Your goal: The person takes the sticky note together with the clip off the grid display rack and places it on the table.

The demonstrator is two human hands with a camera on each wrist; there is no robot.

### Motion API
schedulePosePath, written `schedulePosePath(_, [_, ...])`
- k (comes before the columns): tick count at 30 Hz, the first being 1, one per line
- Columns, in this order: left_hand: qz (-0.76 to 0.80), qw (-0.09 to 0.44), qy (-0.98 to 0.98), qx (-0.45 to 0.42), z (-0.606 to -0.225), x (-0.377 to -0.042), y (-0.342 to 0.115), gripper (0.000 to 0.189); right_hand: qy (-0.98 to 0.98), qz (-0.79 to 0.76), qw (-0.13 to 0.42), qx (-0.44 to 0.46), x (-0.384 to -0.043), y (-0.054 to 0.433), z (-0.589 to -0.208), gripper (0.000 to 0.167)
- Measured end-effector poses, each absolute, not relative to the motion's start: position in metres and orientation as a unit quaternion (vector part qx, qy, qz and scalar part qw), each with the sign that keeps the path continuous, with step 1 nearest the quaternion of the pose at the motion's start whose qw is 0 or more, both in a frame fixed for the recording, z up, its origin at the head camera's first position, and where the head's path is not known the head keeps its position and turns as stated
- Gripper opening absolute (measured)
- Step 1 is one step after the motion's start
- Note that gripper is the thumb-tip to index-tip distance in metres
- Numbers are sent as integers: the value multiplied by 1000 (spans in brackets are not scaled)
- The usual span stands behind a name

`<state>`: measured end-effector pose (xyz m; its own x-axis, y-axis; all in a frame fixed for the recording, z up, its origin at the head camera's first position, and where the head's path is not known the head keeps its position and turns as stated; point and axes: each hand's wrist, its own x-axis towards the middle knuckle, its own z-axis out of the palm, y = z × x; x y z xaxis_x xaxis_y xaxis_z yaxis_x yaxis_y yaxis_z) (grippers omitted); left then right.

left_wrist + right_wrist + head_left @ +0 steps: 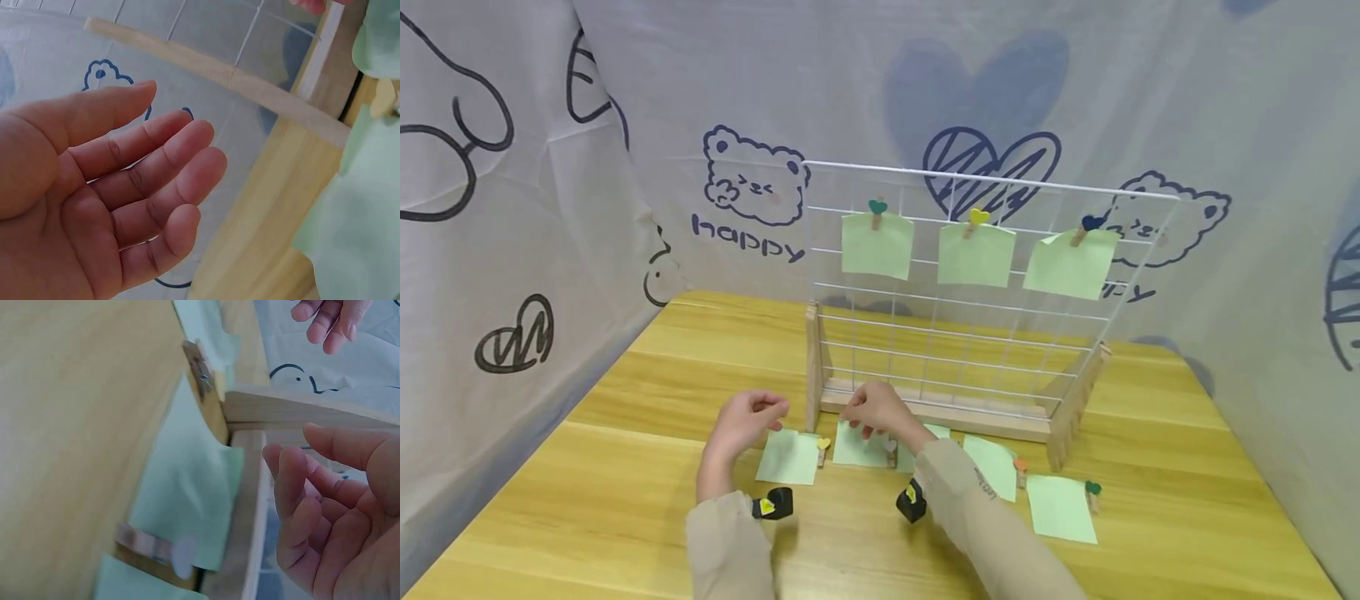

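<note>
My left hand hovers by the leftmost green sticky note, its fingers loosely bent and nothing between them, as its palm shows in the left wrist view. Over the second green note is my right hand, fingers and thumb relaxed with a gap between them and no object held. A wooden mini clothespin with a yellow heart lies beside the first note, and one with a whitish heart beside the second. My right wrist partly hides a third note.
Behind the notes stands a white wire grid on a wooden base; three green notes hang clipped high on it. Farther right lie more notes, with orange-heart and green-heart clothespins. A printed curtain surrounds the table.
</note>
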<state>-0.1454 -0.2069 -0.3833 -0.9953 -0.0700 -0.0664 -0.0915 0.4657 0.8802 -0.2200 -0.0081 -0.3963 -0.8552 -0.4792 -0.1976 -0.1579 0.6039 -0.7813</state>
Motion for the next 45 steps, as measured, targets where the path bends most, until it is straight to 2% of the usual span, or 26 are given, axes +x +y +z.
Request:
schedulePosePath(17, [487, -30, 873, 22, -345, -169, -186, 26, 883, -399, 158, -192, -232, 10, -354, 19])
schedulePosePath(45, [484, -55, 870, 76, -305, -183, -154, 23, 875, -425, 82, -218, -229, 26, -289, 14])
